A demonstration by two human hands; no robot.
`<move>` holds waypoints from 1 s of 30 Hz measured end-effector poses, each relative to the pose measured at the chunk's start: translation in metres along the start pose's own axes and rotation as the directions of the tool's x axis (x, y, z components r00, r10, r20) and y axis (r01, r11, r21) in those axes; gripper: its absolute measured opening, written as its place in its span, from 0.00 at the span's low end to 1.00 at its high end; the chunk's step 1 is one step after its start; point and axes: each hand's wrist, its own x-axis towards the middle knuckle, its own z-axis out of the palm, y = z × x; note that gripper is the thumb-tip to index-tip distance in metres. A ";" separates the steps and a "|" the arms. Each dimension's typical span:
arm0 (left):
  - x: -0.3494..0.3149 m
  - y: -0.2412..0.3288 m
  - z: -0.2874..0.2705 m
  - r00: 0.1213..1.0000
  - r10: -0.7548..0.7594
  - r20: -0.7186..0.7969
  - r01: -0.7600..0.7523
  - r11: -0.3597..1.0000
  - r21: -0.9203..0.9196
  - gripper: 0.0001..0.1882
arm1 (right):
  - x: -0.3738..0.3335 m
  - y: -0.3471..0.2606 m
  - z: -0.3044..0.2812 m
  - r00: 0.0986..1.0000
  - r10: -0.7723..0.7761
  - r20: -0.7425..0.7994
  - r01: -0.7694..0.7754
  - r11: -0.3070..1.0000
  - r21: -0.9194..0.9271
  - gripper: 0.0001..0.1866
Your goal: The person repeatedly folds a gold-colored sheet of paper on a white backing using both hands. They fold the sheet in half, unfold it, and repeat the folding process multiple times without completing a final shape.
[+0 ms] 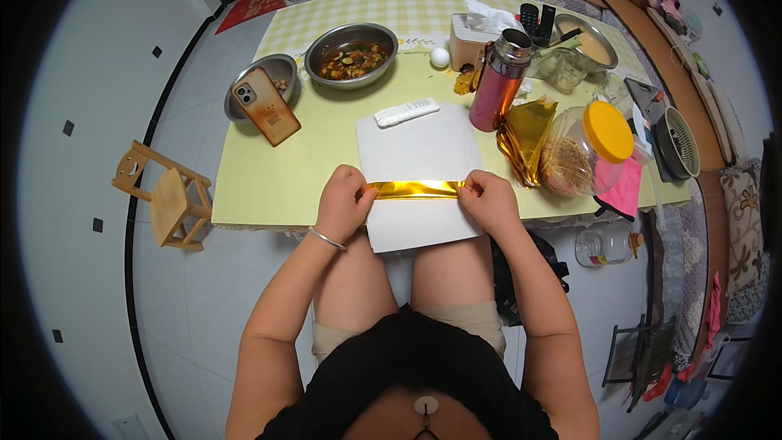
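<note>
A narrow strip of shiny gold foil paper (417, 190) stretches level between my two hands, low over a white sheet (423, 151). My left hand (344, 200) pinches its left end, and a silver bangle circles that wrist. The other end is pinched in my right hand (489, 200). The white sheet lies on the table, its near part reaching past the table's front edge above my thighs. On the sheet's far part rests a white oblong thing (406, 112), perhaps a remote control. To the right, a pile of gold foil sheets (527, 138) stands beside a jar.
A phone (266, 107) leans on a metal bowl at the left, near a larger bowl of dark liquid (352, 55). A flask (502, 81), a yellow-lidded plastic jar (580, 147) and a pink cloth (619, 187) stand or lie rightward. A small wooden chair (169, 200) is on the floor.
</note>
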 end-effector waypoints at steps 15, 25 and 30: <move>0.026 0.028 -0.014 0.726 0.300 0.619 -0.616 0.685 0.389 0.25 | -0.025 -0.028 0.040 0.791 -0.571 0.220 0.604 0.674 -0.425 0.36; -0.026 0.000 -0.024 0.840 0.041 0.541 -0.327 0.833 0.446 0.39 | -0.025 0.012 0.010 0.835 -0.525 0.165 0.529 0.681 -0.506 0.29; -0.035 0.014 -0.032 0.858 -0.011 0.513 -0.212 0.903 0.374 0.44 | -0.007 -0.003 0.005 0.773 -0.551 0.314 0.595 0.460 -0.659 0.23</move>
